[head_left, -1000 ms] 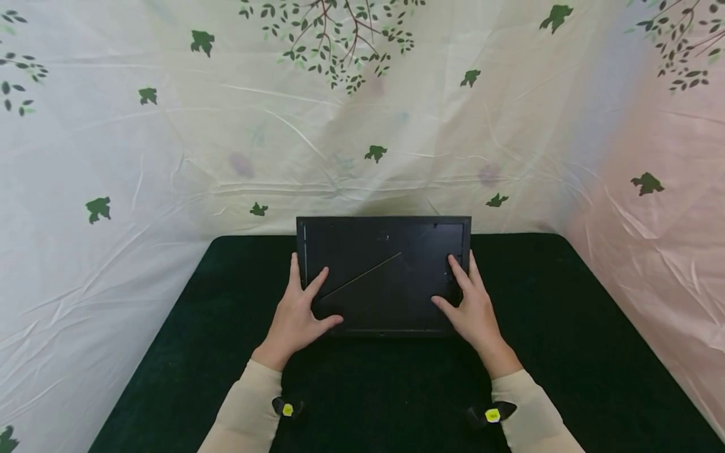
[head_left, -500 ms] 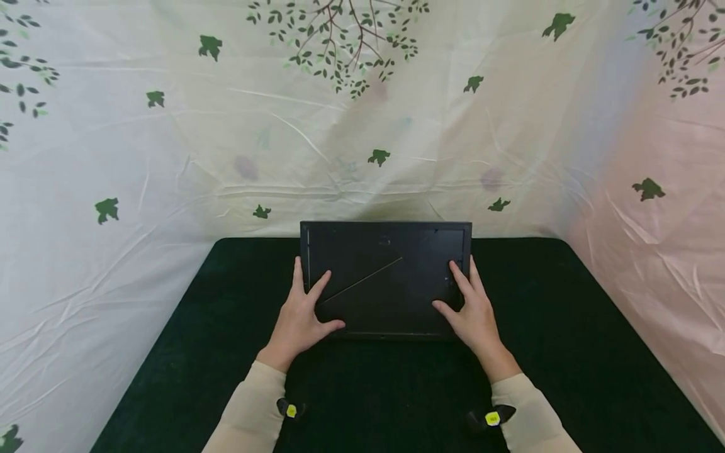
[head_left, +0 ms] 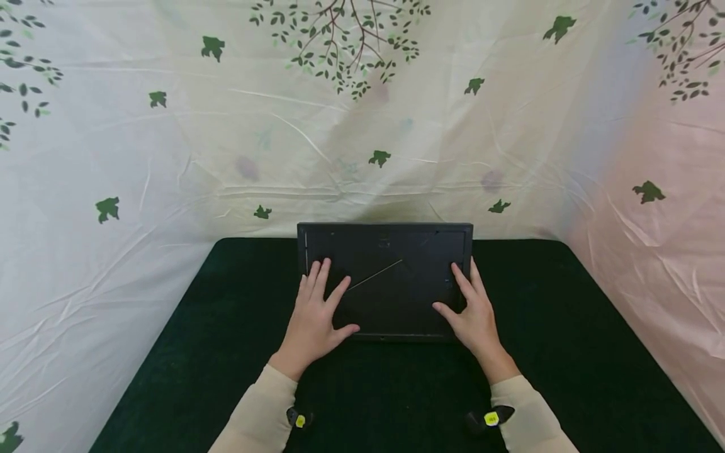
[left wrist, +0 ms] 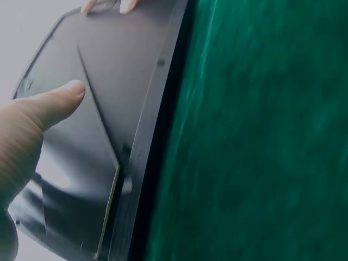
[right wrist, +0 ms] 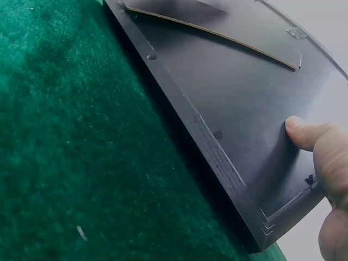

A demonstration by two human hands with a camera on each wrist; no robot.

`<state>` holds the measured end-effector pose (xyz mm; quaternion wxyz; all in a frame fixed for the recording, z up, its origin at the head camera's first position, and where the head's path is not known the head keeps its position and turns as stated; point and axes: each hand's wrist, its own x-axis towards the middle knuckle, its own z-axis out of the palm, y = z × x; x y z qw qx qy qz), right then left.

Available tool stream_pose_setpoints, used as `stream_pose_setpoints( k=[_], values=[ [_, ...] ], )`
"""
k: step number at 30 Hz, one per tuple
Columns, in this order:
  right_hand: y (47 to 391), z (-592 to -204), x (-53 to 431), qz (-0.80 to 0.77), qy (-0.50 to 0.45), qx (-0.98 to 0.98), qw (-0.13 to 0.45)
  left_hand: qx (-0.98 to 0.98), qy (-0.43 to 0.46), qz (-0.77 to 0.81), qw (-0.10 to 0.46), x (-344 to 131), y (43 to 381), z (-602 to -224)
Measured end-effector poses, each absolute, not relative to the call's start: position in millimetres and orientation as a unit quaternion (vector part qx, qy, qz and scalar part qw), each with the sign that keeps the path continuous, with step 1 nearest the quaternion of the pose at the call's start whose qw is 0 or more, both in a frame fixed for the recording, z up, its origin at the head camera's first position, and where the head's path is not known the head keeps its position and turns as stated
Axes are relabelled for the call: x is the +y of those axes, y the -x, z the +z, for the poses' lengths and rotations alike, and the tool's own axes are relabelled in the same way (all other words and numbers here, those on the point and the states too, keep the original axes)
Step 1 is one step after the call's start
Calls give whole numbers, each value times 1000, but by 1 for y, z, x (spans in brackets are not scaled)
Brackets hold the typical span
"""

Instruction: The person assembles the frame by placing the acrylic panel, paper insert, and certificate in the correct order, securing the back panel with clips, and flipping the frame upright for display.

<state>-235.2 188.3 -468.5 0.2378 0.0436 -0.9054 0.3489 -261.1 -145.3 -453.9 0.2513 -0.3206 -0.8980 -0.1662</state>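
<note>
A black picture frame [head_left: 408,283] lies back side up on the dark green table cover. A thin straight line, the raised edge of a flap [right wrist: 239,46], runs diagonally across its backing. My left hand [head_left: 311,321] rests spread over the left part of the back, fingers straight. In the left wrist view its thumb [left wrist: 65,98] points over the backing near the flap edge. My right hand [head_left: 476,318] straddles the frame's right side: thumb and index finger on the backing, another finger along the outer edge. The frame hides its remaining fingers.
The green table cover [head_left: 226,390] surrounds the frame. Pale cloth [head_left: 317,138] printed with leaves and branches hangs behind the table and along both sides. Cameras with yellow markers sit at the left wrist [head_left: 300,420] and right wrist [head_left: 491,418].
My left hand has moved right, from the frame's left edge onto its back, where several fingers now lie. The right hand keeps its place. The whole head view has shifted slightly.
</note>
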Motion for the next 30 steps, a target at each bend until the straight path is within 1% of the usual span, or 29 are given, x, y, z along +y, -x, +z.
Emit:
stream_pose_setpoints(
  k=[4, 9, 16, 21, 30],
  values=[
    [235, -470, 186, 354, -49, -903, 239, -891, 349, -138, 256, -134, 254, -453],
    [236, -471, 185, 354, -50, -899, 252, -892, 363, -95, 252, -119, 255, -451],
    [236, -473, 186, 353, -61, -894, 268, -898, 344, -93, 258, -108, 261, -451],
    [236, -474, 188, 355, -59, -895, 264, -906, 323, -101, 254, -103, 263, -450],
    [234, -473, 190, 350, -59, -898, 260, -902, 316, -111, 272, -97, 261, -453]
  ],
)
